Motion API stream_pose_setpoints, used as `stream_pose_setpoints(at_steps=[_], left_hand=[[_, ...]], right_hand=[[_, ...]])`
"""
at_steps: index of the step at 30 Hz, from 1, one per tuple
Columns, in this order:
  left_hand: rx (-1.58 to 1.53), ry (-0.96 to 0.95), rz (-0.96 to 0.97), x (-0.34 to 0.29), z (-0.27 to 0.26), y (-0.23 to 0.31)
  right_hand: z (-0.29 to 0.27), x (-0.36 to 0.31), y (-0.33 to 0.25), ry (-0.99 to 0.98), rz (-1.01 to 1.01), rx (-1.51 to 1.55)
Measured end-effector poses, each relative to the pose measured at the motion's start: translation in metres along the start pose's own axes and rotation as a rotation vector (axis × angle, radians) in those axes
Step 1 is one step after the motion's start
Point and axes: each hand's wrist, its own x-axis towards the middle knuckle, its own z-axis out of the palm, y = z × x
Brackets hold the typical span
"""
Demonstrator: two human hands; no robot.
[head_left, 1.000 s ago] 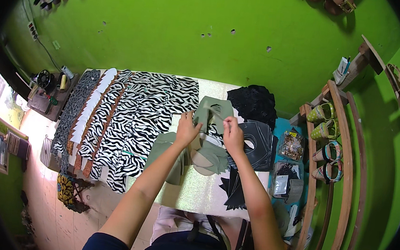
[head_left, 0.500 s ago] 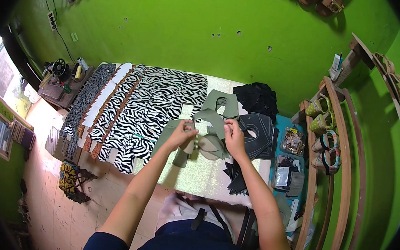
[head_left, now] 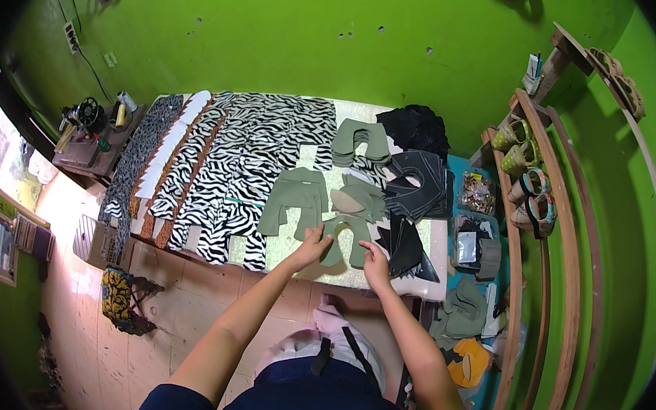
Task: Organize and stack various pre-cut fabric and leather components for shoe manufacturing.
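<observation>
Near the front edge of the table, a green U-shaped cut piece (head_left: 347, 226) is between my hands, its curve facing the wall. Its left leg is gripped by my left hand (head_left: 310, 250), with the thumb on the near side. My right hand (head_left: 375, 266) pinches the right leg's edge with closed fingers. Left of it lie overlapping green pieces (head_left: 298, 191). Just beyond are more green pieces with a beige oval piece (head_left: 346, 202) on top. Farther back sits a neat stack of green U-shaped pieces (head_left: 360, 142).
Zebra-print strips (head_left: 247, 152) cover the table's left part. Black cut pieces (head_left: 414, 185) and a dark crumpled heap (head_left: 415, 129) lie right. Beyond the table's right side are clear containers (head_left: 477, 194) and a wooden shoe rack (head_left: 552, 246). A patterned stool (head_left: 116, 296) stands left.
Both hands have come nearer to me and lower, toward the table's front edge. The loose green pieces once in and under my hands now lie spread on the table. The view has shifted.
</observation>
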Motion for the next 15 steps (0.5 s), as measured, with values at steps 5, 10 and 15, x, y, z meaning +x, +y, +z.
stream_pose_setpoints(at_steps=[5, 10, 15], left_hand=[[0.137, 0.101, 0.173, -0.008, 0.014, -0.017], [0.118, 0.124, 0.176, -0.007, 0.009, -0.008], [0.385, 0.300, 0.248, -0.012, 0.000, -0.009]], right_hand=[[-0.002, -0.027, -0.006, 0.038, 0.032, -0.133], [-0.005, -0.043, -0.012, 0.122, -0.043, -0.308], [-0.011, -0.020, -0.051, 0.281, -0.315, -0.639]])
